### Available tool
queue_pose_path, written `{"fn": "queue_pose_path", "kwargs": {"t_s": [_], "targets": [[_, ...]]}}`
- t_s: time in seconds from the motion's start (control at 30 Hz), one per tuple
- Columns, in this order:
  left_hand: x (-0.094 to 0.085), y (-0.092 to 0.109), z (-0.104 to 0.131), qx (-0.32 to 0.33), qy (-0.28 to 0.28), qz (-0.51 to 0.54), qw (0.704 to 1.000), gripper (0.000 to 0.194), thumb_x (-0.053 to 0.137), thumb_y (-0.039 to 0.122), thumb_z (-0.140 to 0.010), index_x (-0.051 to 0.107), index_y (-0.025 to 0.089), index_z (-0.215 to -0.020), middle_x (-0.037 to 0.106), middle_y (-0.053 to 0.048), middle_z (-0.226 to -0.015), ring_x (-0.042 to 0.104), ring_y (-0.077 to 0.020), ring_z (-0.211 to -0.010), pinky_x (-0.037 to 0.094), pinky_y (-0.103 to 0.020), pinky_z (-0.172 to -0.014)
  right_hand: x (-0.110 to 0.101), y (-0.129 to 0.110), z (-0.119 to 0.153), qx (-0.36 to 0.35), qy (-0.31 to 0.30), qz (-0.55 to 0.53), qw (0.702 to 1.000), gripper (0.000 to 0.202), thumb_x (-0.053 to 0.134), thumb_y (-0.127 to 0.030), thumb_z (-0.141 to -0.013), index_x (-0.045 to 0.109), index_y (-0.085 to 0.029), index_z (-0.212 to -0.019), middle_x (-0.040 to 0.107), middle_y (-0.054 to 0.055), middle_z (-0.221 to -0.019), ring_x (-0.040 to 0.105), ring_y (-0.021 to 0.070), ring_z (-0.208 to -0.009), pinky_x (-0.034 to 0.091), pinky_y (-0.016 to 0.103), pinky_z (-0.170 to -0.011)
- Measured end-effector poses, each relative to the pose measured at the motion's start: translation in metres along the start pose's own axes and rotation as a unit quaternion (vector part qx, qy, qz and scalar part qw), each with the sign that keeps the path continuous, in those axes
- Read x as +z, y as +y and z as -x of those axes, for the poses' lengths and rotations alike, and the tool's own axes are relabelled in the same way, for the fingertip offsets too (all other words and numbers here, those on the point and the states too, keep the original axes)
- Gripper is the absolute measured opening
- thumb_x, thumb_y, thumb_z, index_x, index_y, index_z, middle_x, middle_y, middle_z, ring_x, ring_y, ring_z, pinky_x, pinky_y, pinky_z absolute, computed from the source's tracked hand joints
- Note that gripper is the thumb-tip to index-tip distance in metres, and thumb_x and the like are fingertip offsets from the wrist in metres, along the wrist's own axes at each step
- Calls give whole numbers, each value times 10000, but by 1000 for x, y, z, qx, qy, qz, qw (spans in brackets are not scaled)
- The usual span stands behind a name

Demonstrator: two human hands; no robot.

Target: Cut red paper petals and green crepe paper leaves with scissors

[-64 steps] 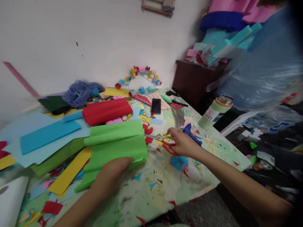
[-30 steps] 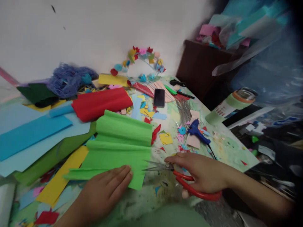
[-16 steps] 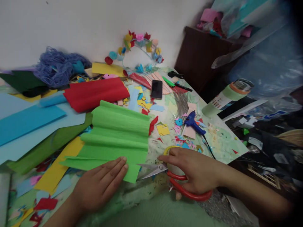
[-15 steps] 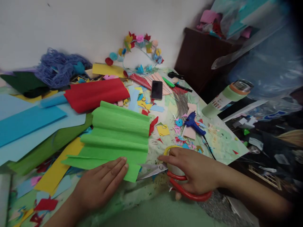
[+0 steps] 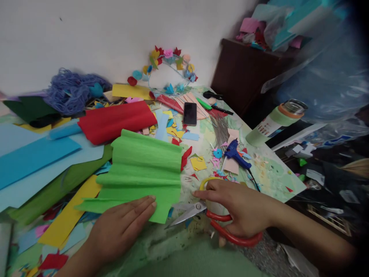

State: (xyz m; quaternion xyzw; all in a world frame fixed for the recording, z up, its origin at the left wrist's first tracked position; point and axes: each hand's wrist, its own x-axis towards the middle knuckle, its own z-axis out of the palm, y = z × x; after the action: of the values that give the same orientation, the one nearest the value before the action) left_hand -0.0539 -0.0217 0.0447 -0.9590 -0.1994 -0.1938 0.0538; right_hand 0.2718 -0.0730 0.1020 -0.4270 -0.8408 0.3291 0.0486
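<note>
A bright green sheet of crepe paper (image 5: 144,165), creased in soft folds, lies across the middle of the table. My left hand (image 5: 123,221) rests flat on its near edge, fingers stretched out and pressing on it. In my right hand (image 5: 236,207) is a pair of scissors (image 5: 198,207) with red and yellow handles, my fingers wrapped round the grips. The blades are parted and point left, close beside the sheet's lower right corner. Whether the upper blade tip touches the paper I cannot tell.
Paper scraps surround the sheet. A blue glue gun (image 5: 236,154), a phone (image 5: 190,114) and a green bottle (image 5: 276,122) stand or lie to the right. Red crepe paper (image 5: 118,121), blue yarn (image 5: 69,90) and a paper-flower wreath (image 5: 168,54) are farther back.
The scissors have drawn slightly right, away from the green paper's corner, with my right hand. My left hand stays on the sheet. The whole view has shifted a little.
</note>
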Motion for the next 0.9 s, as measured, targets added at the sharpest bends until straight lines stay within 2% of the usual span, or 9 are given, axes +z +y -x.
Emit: {"fn": "queue_pose_path", "kwargs": {"t_s": [0.17,0.33,0.5,0.67,0.9], "targets": [[-1,2,-9,32,28,-55,998,501,266,122,-947,308,208,-1438,764,-8,-934,706,-105,-767,521,-165,-664,-1,1,-1,-12,0,-10,1000,718,660,-416,-742,422,-199,-1384,550,96,-1016,519,216,-918,417,331,-804],[-1,-1,-11,50,31,-70,996,456,286,109,-939,405,156,-1376,760,-32,-948,702,-115,-799,521,-184,-684,-1,2,-5,-17,-10,-12,1000,715,660,-382,-735,424,-187,-1382,547,89,-995,515,209,-892,418,320,-784],[-4,-1,-11,60,30,-77,995,428,287,105,-934,464,154,-1322,760,-20,-953,700,-114,-814,520,-190,-684,0,4,-6,-14,-10,-14,1000,691,639,-405,-756,434,-179,-1376,552,105,-1028,517,216,-918,421,334,-816],[-3,0,-10,70,37,-96,992,398,305,102,-929,509,137,-1269,762,-30,-938,696,-119,-814,514,-196,-691,1,4,-4,-24,-16,-35,999,717,658,-346,-732,418,-172,-1385,552,95,-1006,517,202,-904,425,317,-811],[-6,-1,-12,75,44,-105,991,355,303,84,-918,607,137,-1092,761,-42,-931,692,-131,-815,510,-215,-695,4,6,-7,-18,-16,-35,999,727,651,-430,-748,419,-173,-1387,551,100,-1001,516,211,-893,425,336,-810]]}}
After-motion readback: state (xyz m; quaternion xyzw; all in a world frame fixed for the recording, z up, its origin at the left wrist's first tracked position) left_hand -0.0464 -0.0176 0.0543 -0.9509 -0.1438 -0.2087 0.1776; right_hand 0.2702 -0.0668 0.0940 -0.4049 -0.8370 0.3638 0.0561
